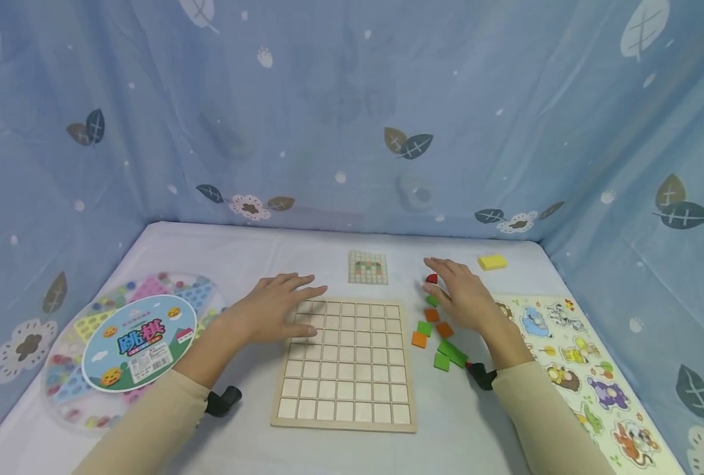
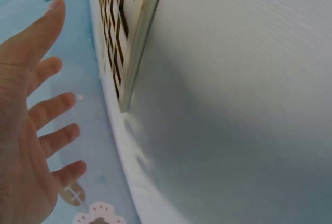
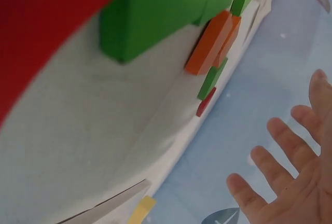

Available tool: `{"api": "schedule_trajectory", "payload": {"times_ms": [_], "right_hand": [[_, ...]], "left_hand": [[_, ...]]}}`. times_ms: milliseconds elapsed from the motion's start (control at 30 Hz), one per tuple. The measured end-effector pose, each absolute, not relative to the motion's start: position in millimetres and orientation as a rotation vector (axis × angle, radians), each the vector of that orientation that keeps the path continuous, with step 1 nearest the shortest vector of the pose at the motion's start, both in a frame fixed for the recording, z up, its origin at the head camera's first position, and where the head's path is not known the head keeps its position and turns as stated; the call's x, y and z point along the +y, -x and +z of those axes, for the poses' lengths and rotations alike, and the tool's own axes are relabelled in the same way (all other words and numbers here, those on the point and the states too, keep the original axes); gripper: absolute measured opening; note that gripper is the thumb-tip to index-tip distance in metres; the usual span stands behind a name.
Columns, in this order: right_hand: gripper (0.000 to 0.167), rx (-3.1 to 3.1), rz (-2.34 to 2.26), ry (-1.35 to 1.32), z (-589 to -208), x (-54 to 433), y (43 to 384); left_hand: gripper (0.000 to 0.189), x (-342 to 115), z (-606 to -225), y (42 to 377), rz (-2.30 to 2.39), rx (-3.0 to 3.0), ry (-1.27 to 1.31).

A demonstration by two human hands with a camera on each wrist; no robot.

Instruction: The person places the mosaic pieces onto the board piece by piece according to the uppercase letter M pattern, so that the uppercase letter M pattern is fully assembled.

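Note:
My left hand [image 1: 271, 309] hovers at the upper left edge of a wooden grid board [image 1: 346, 425], fingers spread and holding nothing. In the left wrist view the same hand [image 2: 31, 115] shows its thumb and fingers apart. Over the right side of the table, my right hand [image 1: 463, 295] is held above small coloured blocks, also with nothing in it. These include a red rounded block [image 1: 431, 278], orange squares [image 1: 419, 340], green squares [image 1: 441, 361] and a longer green block [image 1: 453, 353]. The right wrist view shows the fingers [image 3: 282, 154] extended beside them.
A small pattern card [image 1: 367, 268] lies behind the board. At the back right is a yellow block [image 1: 492, 262], with an animal picture board [image 1: 571, 356] in front of it. A round game box [image 1: 140, 343] with star-patterned plastic occupies the left side. Blue curtains surround the table.

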State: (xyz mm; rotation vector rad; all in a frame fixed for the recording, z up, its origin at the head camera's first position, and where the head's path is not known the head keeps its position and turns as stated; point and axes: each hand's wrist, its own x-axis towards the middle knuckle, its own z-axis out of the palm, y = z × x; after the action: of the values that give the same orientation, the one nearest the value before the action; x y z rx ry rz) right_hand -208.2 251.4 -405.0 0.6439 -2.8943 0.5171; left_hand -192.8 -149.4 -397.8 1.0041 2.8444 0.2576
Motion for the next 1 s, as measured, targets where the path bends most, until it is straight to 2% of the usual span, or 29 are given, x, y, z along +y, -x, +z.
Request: {"api": "schedule_trajectory", "payload": {"times_ms": [400,733,1000], "right_hand": [[0.054,-2.966,0.762,-0.621,-410.3,264.5,212.0],[0.054,-3.046,0.806,-0.664,-403.3,275.3,226.5],[0.054,-3.098,0.837,-0.646,-399.8,275.4,239.4]], "left_hand": [[0.085,-173.4,-407.8,181.9,0.369,2.789,-0.917],[0.097,-176.8,-407.4,183.2,0.457,2.703,-0.921],[0.075,-178.2,-416.2,174.7,0.554,2.642,-0.957]]}}
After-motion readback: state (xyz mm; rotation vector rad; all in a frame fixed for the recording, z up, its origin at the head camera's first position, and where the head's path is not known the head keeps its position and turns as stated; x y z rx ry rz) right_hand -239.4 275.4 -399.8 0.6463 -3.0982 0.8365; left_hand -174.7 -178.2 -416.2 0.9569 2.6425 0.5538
